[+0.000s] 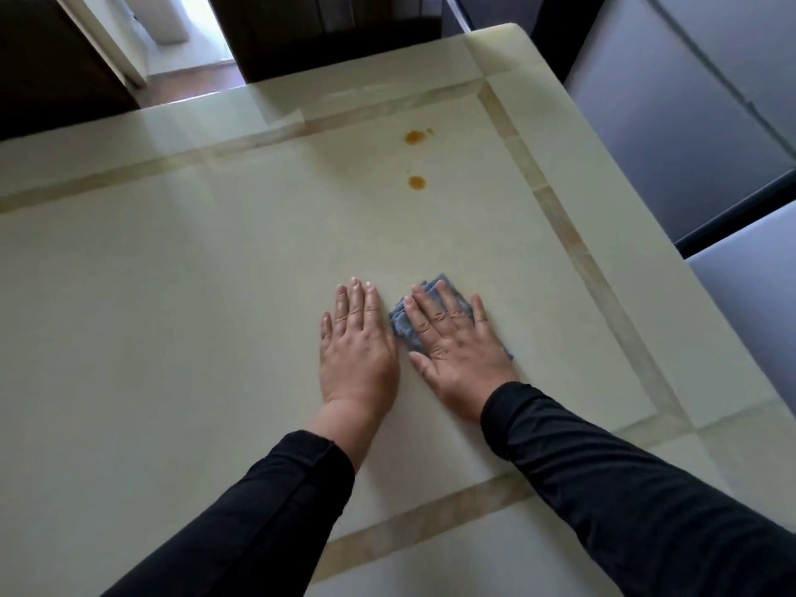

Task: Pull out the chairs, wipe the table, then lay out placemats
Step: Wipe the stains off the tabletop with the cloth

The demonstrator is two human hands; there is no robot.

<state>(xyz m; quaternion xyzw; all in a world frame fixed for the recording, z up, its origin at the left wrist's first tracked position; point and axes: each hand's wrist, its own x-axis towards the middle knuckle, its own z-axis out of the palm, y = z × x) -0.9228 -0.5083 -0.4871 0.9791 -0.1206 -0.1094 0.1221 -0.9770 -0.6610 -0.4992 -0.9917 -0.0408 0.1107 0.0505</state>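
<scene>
The pale table (172,316) carried two orange stains (416,182) well beyond the hands. The right hand (456,342) pressed flat-fingered on a blue cloth (402,323); the left hand (355,338) lay flat beside it. Wiping was probably underway, and next the cloth needed pushing forward over the stains.

**Cloth flat, stains ahead**

My table (181,295) is pale cream and glossy, with a tan inlaid border; two orange-brown stains (415,159) sit on it towards the far edge; the blue cloth (405,323), small and crumpled, lies flat on it, well short of them; a dark chair (327,36) stands at the far side.
</scene>
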